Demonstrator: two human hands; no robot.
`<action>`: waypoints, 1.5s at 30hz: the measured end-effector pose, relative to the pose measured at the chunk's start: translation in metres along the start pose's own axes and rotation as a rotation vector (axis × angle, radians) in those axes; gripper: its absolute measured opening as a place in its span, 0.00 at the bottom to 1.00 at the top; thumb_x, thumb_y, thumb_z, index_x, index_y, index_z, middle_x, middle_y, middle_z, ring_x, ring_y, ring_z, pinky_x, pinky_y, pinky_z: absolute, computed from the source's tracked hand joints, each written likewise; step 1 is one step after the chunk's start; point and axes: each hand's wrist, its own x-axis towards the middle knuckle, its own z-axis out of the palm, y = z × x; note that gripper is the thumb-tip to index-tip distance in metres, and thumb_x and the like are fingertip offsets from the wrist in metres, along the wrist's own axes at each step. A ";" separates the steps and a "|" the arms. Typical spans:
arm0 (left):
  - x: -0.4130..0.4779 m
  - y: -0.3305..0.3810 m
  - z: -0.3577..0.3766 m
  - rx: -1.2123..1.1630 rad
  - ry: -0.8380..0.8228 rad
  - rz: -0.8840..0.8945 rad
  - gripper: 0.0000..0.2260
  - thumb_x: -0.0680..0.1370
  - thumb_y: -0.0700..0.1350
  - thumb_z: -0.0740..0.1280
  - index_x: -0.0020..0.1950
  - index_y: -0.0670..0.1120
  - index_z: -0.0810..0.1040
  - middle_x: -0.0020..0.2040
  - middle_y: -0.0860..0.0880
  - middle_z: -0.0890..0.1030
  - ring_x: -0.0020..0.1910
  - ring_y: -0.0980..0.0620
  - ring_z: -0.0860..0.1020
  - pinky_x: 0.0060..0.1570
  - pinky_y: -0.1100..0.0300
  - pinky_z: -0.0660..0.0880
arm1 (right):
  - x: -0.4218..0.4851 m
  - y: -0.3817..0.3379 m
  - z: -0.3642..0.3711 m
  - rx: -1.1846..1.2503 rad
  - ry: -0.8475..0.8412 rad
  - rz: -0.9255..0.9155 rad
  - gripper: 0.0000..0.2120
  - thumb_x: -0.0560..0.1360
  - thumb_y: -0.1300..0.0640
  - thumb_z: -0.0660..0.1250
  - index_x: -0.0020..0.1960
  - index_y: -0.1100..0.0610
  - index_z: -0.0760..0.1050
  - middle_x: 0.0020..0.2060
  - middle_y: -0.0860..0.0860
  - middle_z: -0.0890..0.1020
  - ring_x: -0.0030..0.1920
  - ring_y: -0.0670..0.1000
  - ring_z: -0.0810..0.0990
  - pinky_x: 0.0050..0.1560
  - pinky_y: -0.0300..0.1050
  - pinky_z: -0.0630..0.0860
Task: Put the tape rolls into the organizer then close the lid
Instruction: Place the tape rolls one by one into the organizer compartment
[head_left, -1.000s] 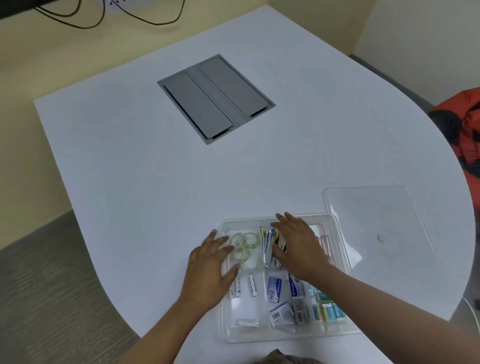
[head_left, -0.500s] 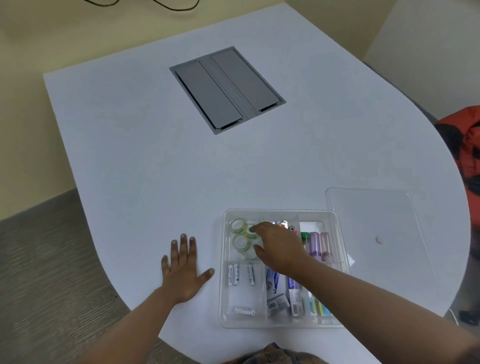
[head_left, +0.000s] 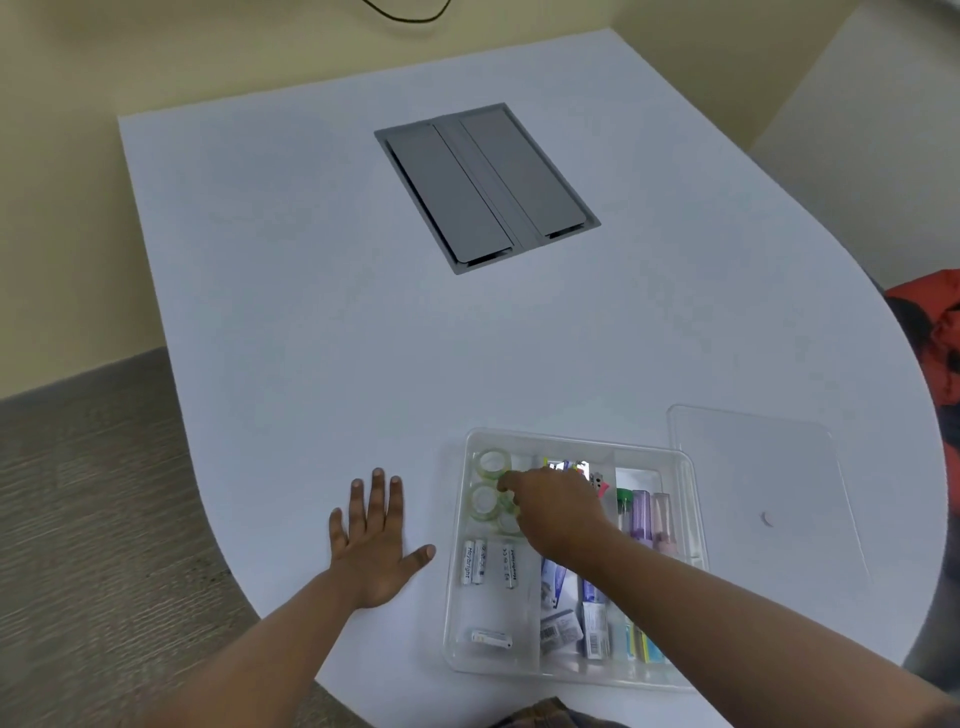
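Note:
The clear plastic organizer (head_left: 456, 571) sits at the table's near edge. Its far-left compartment holds three green-edged clear tape rolls (head_left: 490, 462). My right hand (head_left: 558, 512) reaches over the organizer, knuckles up, with its fingertips down on the rolls. Whether it grips one is hidden under the fingers. My left hand (head_left: 373, 545) lies flat on the table left of the organizer, fingers spread, holding nothing. The clear lid (head_left: 753, 467) lies flat on the table to the organizer's right.
Other compartments hold batteries (head_left: 480, 561), small packets, markers and tubes (head_left: 641, 514). A grey cable hatch (head_left: 485, 184) is set into the white table (head_left: 311, 338) further back. An orange and black bag (head_left: 935, 332) sits past the right edge.
My left hand has left the organizer and now rests flat on the table beside it. My right hand has shifted left from the middle compartment onto the tape rolls.

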 end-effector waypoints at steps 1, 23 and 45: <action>0.000 0.000 0.000 -0.001 -0.001 0.002 0.44 0.74 0.72 0.48 0.64 0.52 0.16 0.65 0.52 0.14 0.63 0.48 0.15 0.68 0.40 0.29 | 0.001 0.000 0.000 -0.007 0.010 0.008 0.25 0.71 0.65 0.66 0.65 0.48 0.71 0.47 0.50 0.85 0.45 0.56 0.83 0.45 0.47 0.77; -0.003 0.003 -0.010 -0.004 -0.085 0.011 0.44 0.75 0.70 0.50 0.63 0.52 0.16 0.63 0.51 0.13 0.62 0.47 0.15 0.67 0.40 0.27 | 0.026 0.005 -0.007 0.071 0.241 -0.156 0.16 0.72 0.65 0.66 0.57 0.51 0.76 0.44 0.49 0.85 0.44 0.55 0.82 0.49 0.47 0.71; -0.006 0.005 -0.012 -0.023 -0.092 0.015 0.44 0.76 0.69 0.51 0.63 0.53 0.16 0.64 0.51 0.14 0.63 0.46 0.16 0.67 0.40 0.27 | 0.033 0.010 -0.004 -0.203 0.117 -0.144 0.23 0.65 0.70 0.65 0.57 0.56 0.68 0.32 0.51 0.81 0.30 0.56 0.71 0.41 0.46 0.62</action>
